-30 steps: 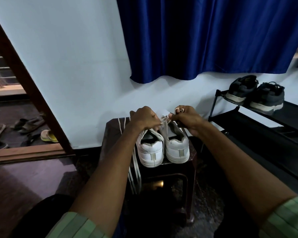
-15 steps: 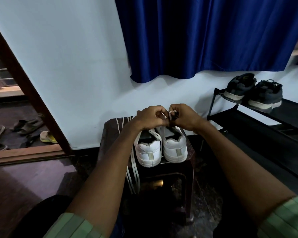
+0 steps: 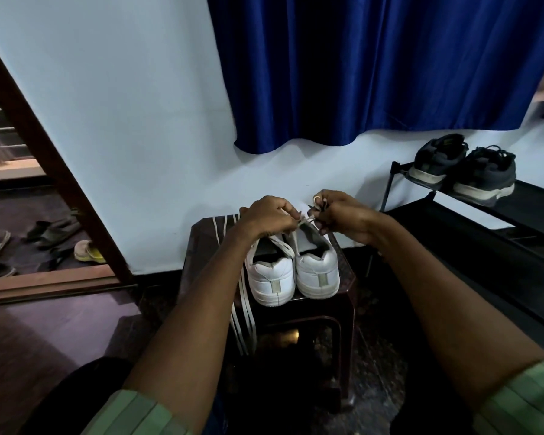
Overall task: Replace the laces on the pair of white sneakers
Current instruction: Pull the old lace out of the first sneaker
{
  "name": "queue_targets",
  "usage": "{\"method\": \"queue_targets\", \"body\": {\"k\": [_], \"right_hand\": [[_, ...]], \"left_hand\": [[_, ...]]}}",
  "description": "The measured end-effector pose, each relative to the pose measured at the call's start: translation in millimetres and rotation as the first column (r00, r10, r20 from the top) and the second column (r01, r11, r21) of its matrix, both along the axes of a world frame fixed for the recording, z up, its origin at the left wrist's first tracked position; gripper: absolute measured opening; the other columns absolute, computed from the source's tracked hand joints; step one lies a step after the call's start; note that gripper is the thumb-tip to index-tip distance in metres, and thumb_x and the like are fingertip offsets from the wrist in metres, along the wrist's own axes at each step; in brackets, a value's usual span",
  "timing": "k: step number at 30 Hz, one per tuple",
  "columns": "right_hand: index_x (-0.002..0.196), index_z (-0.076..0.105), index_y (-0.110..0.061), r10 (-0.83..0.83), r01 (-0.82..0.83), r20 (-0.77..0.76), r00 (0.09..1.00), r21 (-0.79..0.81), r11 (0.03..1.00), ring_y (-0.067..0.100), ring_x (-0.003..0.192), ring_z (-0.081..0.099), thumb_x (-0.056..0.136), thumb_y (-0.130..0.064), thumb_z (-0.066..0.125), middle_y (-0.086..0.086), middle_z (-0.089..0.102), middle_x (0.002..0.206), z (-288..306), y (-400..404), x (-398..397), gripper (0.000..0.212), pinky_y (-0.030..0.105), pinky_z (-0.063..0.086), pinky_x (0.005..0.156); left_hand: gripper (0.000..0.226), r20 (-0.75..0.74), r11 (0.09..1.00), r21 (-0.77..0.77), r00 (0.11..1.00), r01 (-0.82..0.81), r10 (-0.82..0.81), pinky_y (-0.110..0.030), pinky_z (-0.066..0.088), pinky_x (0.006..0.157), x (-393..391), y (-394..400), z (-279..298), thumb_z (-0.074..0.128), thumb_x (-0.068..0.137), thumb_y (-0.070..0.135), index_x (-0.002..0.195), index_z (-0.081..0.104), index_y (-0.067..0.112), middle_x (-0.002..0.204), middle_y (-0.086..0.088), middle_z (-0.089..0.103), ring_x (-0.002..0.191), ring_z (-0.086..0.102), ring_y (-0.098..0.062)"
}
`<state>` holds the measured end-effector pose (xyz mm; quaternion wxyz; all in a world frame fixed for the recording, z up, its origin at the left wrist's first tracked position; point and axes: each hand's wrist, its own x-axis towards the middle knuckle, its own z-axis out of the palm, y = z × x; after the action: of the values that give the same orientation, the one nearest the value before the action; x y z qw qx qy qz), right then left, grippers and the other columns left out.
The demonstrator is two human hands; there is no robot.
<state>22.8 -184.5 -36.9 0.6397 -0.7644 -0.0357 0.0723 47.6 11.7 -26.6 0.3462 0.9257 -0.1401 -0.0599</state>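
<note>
Pair of white sneakers stood side by side, heels toward the camera, on a dark plastic stool near the wall; left sneaker touched right sneaker; both hands were over the far part of the shoes, at the tongue area. Left hand had its grip curled, fingertips pinching a white lace at the top of the right sneaker; right hand likewise had its grip closed on the same lace, a small loop of it showing above the fingers; the hands were just beside each other, almost touching. A flat lace end lay across the left sneaker's opening. Spare laces, pale and flat, were draped over the stool's left part and hung down its near side. Green striped sleeves at both forearms. Blue curtain hung on the far wall; black shoe rack at right carried a pair of dark sneakers; doorway at left showed sandals on the floor outside.
</note>
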Motion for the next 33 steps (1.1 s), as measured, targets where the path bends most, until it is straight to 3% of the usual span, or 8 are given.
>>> {"method": "queue_targets", "body": {"k": [6,10,15,17,21,23,27,33], "right_hand": [[0.093,0.062,-0.013,-0.035,0.042,0.029,0.999,-0.29,0.956,0.014,0.057,0.042,0.098,-0.008,0.045,0.004,0.052,0.073,-5.4,9.3,3.7,0.019,0.026,0.035,0.052],[0.089,0.075,-0.012,0.06,0.069,0.24,0.969,-0.496,0.865,0.022,0.072,0.063,0.092,-0.026,0.069,0.003,0.072,0.08,-10.8,2.6,5.5,0.016,0.034,0.048,0.07],[0.085,0.078,-0.011,0.138,0.112,0.367,0.92,-0.583,0.805,0.005,0.068,0.058,0.084,-0.02,0.086,0.001,0.074,0.077,-13.9,-0.8,3.8,0.011,0.025,0.047,0.069],[0.086,0.073,-0.008,0.08,0.143,0.412,0.908,-0.484,0.863,0.008,0.072,0.056,0.091,-0.016,0.078,0.004,0.07,0.078,-16.6,1.5,6.5,0.011,0.032,0.047,0.07],[0.094,0.054,-0.009,-0.151,0.131,0.239,0.959,0.095,0.987,0.012,0.067,0.054,0.107,-0.012,0.052,0.01,0.071,0.083,-4.7,8.2,2.5,0.013,0.023,0.043,0.06],[0.092,0.053,-0.013,-0.16,0.133,0.213,0.964,0.134,0.982,0.012,0.061,0.053,0.108,-0.012,0.049,0.006,0.061,0.071,-0.2,8.9,-1.0,0.017,0.024,0.042,0.059],[0.087,0.071,-0.016,0.06,0.151,0.364,0.929,-0.524,0.838,0.009,0.069,0.06,0.092,-0.015,0.069,-0.004,0.067,0.076,-9.6,11.0,1.4,0.006,0.033,0.049,0.068],[0.096,0.079,-0.016,0.135,0.245,0.409,0.903,-0.746,0.619,0.026,0.088,0.068,0.08,-0.016,0.078,0.005,0.076,0.093,-6.6,18.1,0.5,0.016,0.037,0.055,0.079]], "left_hand": [[0.019,-0.114,0.981,-0.194,0.992,0.026,-0.049,-0.027,0.056,0.089,5.8,7.1,-3.8,0.084,0.074,0.012,0.088,0.084,0.025,0.084,0.006,0.08,0.09,0.074,-0.01],[0.02,-0.159,0.965,-0.262,0.987,-0.016,-0.027,-0.018,0.056,0.072,5.2,7.3,-3.5,0.079,0.079,0.001,0.09,0.084,0.017,0.084,-0.001,0.081,0.078,0.073,-0.007],[0.017,-0.19,0.954,-0.296,0.982,-0.046,-0.011,-0.018,0.057,0.07,5.3,5.0,-3.8,0.079,0.08,0.0,0.09,0.084,0.013,0.083,-0.002,0.081,0.076,0.074,-0.01],[0.017,-0.186,0.95,-0.309,0.982,-0.049,-0.01,-0.015,0.055,0.065,4.7,4.7,-3.3,0.078,0.08,-0.001,0.088,0.084,0.013,0.081,0.0,0.08,0.072,0.072,-0.007],[0.017,-0.191,0.949,-0.31,0.982,-0.054,-0.007,-0.013,0.053,0.062,4.5,5.0,-3.1,0.077,0.081,-0.002,0.089,0.083,0.012,0.075,0.007,0.078,0.068,0.071,-0.003],[0.016,-0.188,0.952,-0.302,0.982,-0.058,0.0,-0.013,0.053,0.064,5.0,4.8,-4.3,0.079,0.081,0.0,0.09,0.083,0.013,0.076,0.007,0.078,0.072,0.072,-0.003],[0.016,-0.191,0.952,-0.298,0.981,-0.073,0.016,-0.023,0.06,0.08,7.7,3.1,-6.8,0.08,0.078,0.002,0.088,0.083,0.015,0.08,0.001,0.08,0.081,0.074,-0.013],[0.018,-0.181,0.956,-0.281,0.983,-0.086,0.036,-0.027,0.059,0.09,7.1,4.1,-6.8,0.079,0.077,0.005,0.082,0.082,0.022,0.08,0.006,0.08,0.09,0.074,-0.013]]}}
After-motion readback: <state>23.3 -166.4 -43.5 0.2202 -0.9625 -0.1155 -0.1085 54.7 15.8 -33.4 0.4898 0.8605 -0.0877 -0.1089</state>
